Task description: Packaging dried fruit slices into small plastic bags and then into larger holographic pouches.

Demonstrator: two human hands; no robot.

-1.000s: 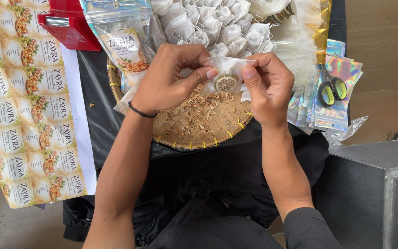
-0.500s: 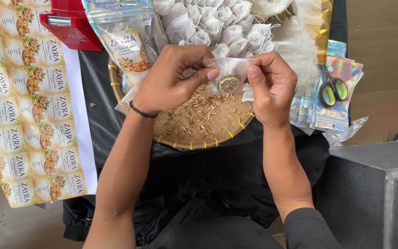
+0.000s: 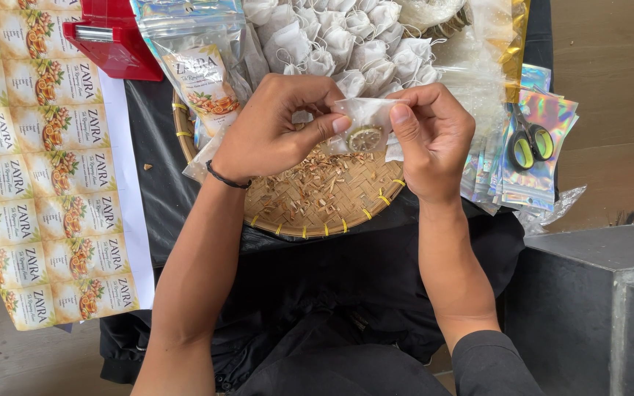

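Black cloth over the lap, wooden floor to the right. Small white filter pouch (image 3: 365,121) with a dried citrus slice (image 3: 366,138) showing through, pinched at both ends between left hand (image 3: 273,125) and right hand (image 3: 434,139), long axis running left to right, held just above round woven tray (image 3: 332,213) strewn with dried herb bits. Both hands closed in a fingertip pinch, equally near. Farther off, heap of tied white sachets (image 3: 346,37); printed label sheet (image 3: 45,161) left; green-handled scissors (image 3: 530,143) on holographic pouches (image 3: 544,117) right.
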